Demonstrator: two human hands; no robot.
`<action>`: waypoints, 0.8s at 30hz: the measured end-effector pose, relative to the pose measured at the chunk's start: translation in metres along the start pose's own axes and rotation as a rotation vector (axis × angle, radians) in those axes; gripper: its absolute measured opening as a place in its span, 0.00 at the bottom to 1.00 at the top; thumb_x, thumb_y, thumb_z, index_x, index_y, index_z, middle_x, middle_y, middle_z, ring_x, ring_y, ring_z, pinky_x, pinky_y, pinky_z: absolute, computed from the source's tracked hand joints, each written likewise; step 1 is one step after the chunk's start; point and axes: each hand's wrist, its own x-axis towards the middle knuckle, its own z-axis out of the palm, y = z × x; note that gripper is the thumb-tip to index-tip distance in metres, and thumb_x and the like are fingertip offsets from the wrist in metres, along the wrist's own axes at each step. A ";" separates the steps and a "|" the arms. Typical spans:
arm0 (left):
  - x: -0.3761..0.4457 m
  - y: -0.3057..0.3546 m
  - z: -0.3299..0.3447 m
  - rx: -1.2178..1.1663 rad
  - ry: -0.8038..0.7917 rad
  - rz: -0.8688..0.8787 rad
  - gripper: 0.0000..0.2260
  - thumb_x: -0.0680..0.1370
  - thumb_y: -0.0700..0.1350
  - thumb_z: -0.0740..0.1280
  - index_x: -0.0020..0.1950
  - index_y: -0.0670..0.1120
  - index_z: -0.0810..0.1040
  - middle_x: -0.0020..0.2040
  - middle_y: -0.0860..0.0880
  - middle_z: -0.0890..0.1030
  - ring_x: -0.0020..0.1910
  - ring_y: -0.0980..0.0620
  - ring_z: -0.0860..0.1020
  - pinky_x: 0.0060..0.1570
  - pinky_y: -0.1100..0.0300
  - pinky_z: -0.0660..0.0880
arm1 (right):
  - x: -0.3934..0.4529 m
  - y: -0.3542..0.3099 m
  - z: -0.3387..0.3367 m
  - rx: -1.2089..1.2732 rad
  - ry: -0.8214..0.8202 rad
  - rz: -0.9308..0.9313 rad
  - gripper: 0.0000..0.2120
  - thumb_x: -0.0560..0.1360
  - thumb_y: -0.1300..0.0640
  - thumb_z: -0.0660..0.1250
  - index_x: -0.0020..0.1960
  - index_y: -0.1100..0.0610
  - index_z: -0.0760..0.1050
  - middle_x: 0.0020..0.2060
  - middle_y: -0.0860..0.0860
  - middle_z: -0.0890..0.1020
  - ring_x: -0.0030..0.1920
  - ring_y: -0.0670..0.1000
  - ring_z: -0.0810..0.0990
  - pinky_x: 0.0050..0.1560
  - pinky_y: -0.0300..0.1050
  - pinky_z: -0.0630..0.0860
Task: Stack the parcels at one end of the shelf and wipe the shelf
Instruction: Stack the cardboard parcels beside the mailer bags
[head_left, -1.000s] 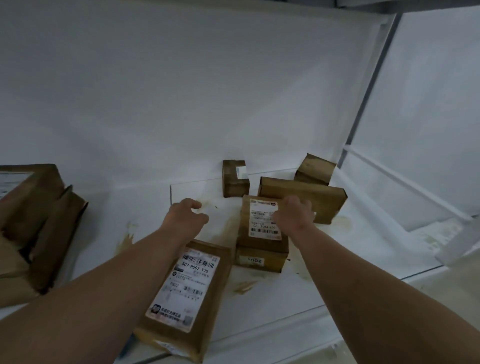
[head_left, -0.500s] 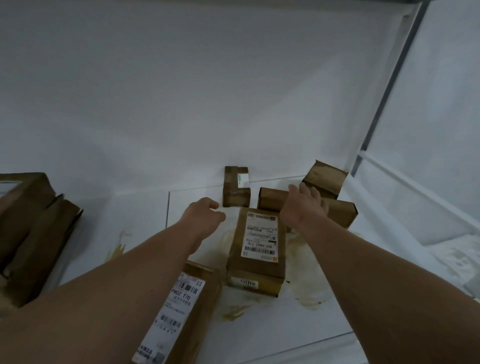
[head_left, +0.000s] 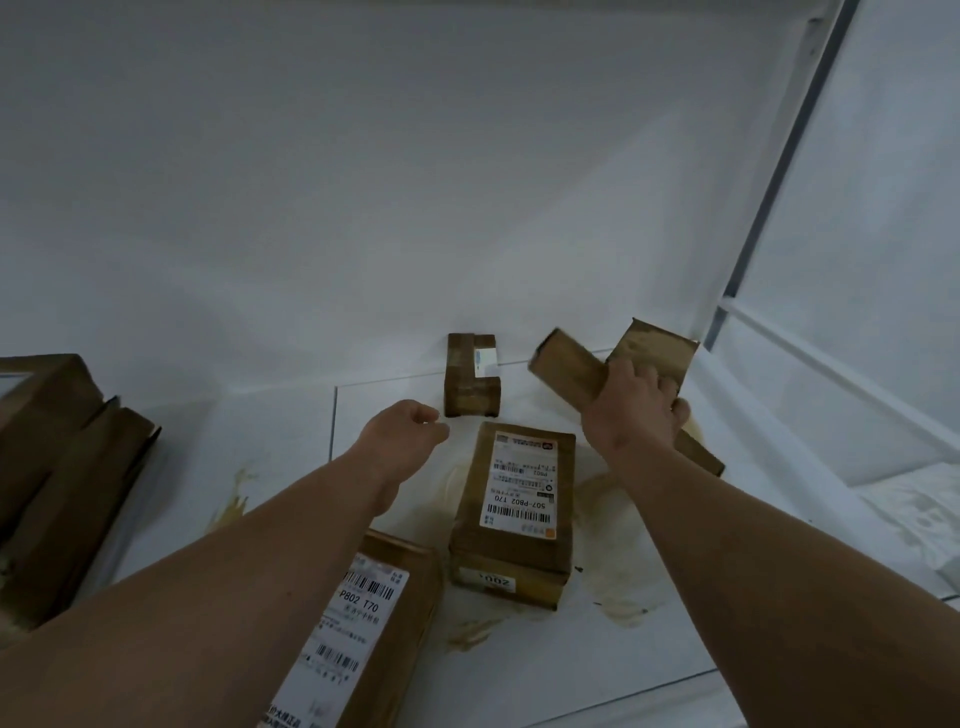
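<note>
Head view: tilted brown parcel (head_left: 571, 374)

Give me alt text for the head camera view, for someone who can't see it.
A person's right hand has a grip on a long brown parcel, tilted above a stained white shelf, while the left hand hovers, holding nothing, near a small box. Two labelled parcels lie nearer the camera.
</note>
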 end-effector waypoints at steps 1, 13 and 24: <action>0.000 0.001 -0.002 -0.044 0.002 -0.003 0.18 0.80 0.49 0.64 0.69 0.47 0.72 0.66 0.47 0.73 0.58 0.52 0.71 0.59 0.56 0.68 | -0.001 -0.004 -0.004 0.062 0.042 -0.047 0.17 0.73 0.58 0.63 0.61 0.52 0.69 0.60 0.54 0.72 0.63 0.59 0.67 0.67 0.58 0.60; -0.021 0.004 -0.045 -0.779 -0.042 -0.182 0.19 0.75 0.54 0.71 0.61 0.45 0.76 0.56 0.43 0.81 0.50 0.44 0.82 0.42 0.49 0.81 | -0.068 -0.049 0.021 -0.124 0.293 -0.882 0.22 0.66 0.62 0.73 0.56 0.48 0.72 0.55 0.52 0.75 0.57 0.56 0.75 0.63 0.55 0.70; -0.044 -0.036 -0.127 -0.777 0.017 0.072 0.20 0.73 0.30 0.67 0.60 0.47 0.75 0.52 0.46 0.81 0.54 0.43 0.79 0.43 0.50 0.78 | -0.092 -0.094 0.012 0.417 0.100 -0.132 0.19 0.73 0.57 0.63 0.63 0.53 0.69 0.61 0.52 0.72 0.63 0.56 0.69 0.64 0.55 0.67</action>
